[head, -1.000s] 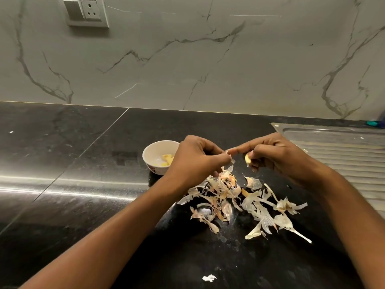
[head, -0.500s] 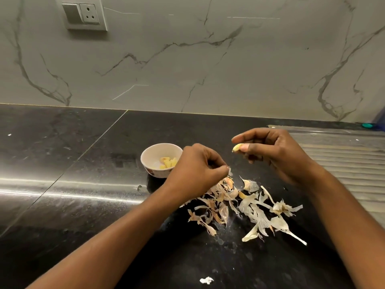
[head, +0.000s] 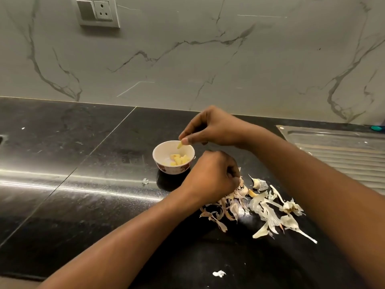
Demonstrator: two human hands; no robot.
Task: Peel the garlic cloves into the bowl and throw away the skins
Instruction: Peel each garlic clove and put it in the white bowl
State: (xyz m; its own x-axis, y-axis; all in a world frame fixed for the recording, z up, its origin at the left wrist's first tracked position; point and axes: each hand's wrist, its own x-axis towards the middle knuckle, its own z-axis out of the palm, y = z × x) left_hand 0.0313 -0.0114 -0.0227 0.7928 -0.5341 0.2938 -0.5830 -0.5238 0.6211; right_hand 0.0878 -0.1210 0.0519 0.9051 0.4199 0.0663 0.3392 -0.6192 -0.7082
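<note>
A peeled garlic clove (head: 180, 145), pale yellow, is pinched between the thumb and forefinger of the right hand (head: 210, 128) and is held just above the far rim of a small white bowl (head: 164, 152), its lower tip hanging inside the bowl's opening. Several more peeled cloves (head: 179, 159) are seen lying together on the bottom of the bowl, toward its right side. The bowl, marked with a dark red pattern low on its outer wall, is set on a black polished countertop (head: 83, 184). Just to the right of and nearer than the bowl, the left hand (head: 210, 176) is curled into a loose fist over the left edge of a heap of garlic skins (head: 260, 205); whether anything is gripped inside it cannot be told, since the fingertips are turned away. The skins are spread across the counter to the right of that hand, papery and cream to tan, with one long stalk-like piece reaching to the near right. A single small white scrap (head: 218, 273) is seen lying apart at the near edge, and another tiny flake (head: 145, 181) to the near left of the bowl. A ridged steel drainboard (head: 343, 151) is set into the counter at the far right. Behind everything, a grey-veined marble wall (head: 208, 59) is fitted with a switch and socket plate (head: 98, 12) at the upper left.
</note>
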